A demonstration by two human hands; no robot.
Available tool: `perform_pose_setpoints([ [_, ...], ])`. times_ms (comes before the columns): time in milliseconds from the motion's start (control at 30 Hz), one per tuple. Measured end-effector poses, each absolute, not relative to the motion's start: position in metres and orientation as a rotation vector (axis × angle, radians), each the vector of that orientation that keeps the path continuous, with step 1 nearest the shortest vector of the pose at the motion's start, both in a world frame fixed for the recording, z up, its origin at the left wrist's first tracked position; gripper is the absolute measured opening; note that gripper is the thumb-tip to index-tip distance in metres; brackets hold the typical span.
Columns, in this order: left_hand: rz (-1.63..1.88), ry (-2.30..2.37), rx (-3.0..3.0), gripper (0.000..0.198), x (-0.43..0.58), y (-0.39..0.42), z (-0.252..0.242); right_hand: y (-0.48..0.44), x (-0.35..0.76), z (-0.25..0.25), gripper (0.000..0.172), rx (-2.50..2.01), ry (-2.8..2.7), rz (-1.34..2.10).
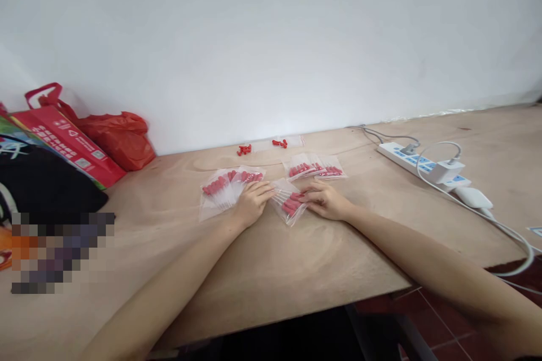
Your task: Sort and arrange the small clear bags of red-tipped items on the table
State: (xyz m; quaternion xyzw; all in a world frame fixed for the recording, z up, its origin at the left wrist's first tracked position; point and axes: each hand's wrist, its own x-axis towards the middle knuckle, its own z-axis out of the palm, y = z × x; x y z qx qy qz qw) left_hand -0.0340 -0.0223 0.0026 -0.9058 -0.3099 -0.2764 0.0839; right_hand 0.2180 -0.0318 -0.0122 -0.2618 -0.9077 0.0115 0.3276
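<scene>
Between my two hands is a small clear plastic bag (290,206) with several thin white sticks inside, their ends thick and red. My left hand (253,203) holds the bag's upper left end, fingers pressed together. At the right edge, beside the red ends, my right hand (325,199) grips the same bag with thumb and fingers. Just left of my left hand lies a fanned group of similar filled bags (215,187). Another overlapping group of filled bags (301,169) rests beyond my right hand.
Loose small red pieces (244,150) and more red pieces (279,143) on clear plastic lie near the wall. A white power strip (423,164) with plugs and cables stands right. At left are a red carrier bag (68,144), a red plastic bag (122,138) and a black bag (51,186).
</scene>
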Motion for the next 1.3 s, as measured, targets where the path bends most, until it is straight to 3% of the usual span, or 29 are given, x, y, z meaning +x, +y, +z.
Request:
perform_pose_setpoints([
  [167, -1.086, -0.831, -2.757, 0.02, -0.022, -0.042, 0.003, -0.039, 0.21, -0.015, 0.016, -0.751, -2.352, -0.296],
  [267, -1.009, -0.711, -2.836, 0.032, -0.024, -0.061, 0.007, -0.045, 0.197, -0.015, 0.016, -0.799, -2.359, -0.42],
  [467, -0.927, -0.745, -2.665, 0.012, -0.037, -0.065, 0.003, -0.049, 0.177, -0.014, 0.023, -0.754, -2.408, -0.412],
  [900, -0.547, -0.362, -2.351, 0.018, -0.061, -0.045, 0.006, -0.039, 0.184, -0.014, 0.029, -0.7, -2.428, -0.63],
  [1300, -0.606, -0.227, -2.339, 0.018, -0.054, -0.04, 0.013, -0.04, 0.183, -0.011, 0.026, -0.675, -2.392, -0.611],
])
